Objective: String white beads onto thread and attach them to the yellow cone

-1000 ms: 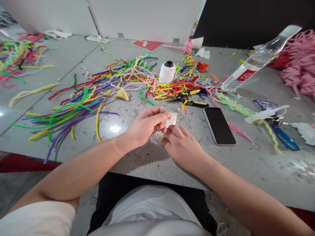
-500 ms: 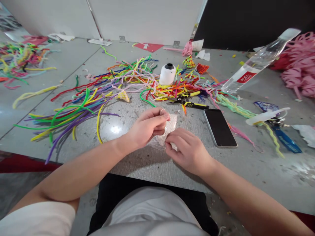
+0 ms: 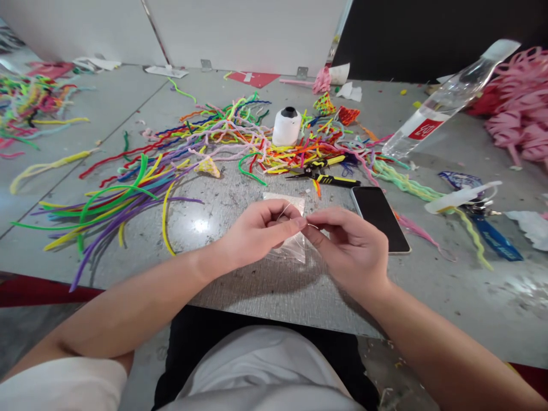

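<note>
My left hand [image 3: 261,233] pinches a thin white thread [image 3: 281,213], which makes a small loop above its fingers. The fingertips of my right hand [image 3: 357,246] are pressed together and meet the left ones; whatever they grip is too small to make out. Under both hands a small clear plastic bag [image 3: 296,252] lies on the grey table [image 3: 240,288], partly hidden by my left hand. Its pale contents cannot be told apart. To the right of my right hand lies a phone [image 3: 381,220] with a dark screen.
Fuzzy coloured stems [image 3: 107,200] spread across the left and middle. A white thread cone [image 3: 286,128] stands among them, with black-and-yellow pliers [image 3: 331,179] in front. At right are a tilted water bottle [image 3: 428,123], a white glue-gun-like piece [image 3: 464,197] and pink loops [image 3: 518,108].
My right hand has risen from the plastic bag and come up to my left fingertips. My left hand has lowered slightly, and the thread loop shows more clearly.
</note>
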`<state>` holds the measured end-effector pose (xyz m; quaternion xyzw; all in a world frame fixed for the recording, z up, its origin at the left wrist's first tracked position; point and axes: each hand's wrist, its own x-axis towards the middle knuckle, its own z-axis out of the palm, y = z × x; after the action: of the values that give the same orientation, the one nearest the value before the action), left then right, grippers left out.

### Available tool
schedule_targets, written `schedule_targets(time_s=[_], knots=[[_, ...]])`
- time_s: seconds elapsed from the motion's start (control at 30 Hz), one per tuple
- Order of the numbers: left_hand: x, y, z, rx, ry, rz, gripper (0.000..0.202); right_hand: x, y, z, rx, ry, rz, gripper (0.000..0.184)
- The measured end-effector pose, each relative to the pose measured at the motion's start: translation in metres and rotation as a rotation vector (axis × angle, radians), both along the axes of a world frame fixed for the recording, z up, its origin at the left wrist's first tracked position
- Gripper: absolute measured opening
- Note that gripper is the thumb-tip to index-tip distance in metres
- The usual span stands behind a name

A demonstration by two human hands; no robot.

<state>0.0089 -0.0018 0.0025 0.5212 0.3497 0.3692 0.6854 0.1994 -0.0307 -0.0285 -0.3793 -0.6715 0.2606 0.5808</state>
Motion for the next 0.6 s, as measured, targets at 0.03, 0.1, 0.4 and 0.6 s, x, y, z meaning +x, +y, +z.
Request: schedule_targets(time_s=[0.03,0.1,0.4,0.6], knots=[[0.0,0.0,0.0,0.002,0.002,-0.003,0.039,0.0,0.0,0.001,-0.006,0.008,0.003,0.017],[-0.001,0.0,0.001,0.004,0.003,-0.006,0.038,0.001,-0.002,0.003,-0.028,0.017,-0.005,0.016],[-0.003,-0.003,0.006,-0.008,0.052,0.003,0.034,0.006,-0.002,0.01,0.101,-0.092,0.028,0.019],[-0.004,-0.002,0.007,-0.029,0.047,-0.009,0.034,0.006,-0.001,0.017,0.123,-0.124,0.086,0.017]])
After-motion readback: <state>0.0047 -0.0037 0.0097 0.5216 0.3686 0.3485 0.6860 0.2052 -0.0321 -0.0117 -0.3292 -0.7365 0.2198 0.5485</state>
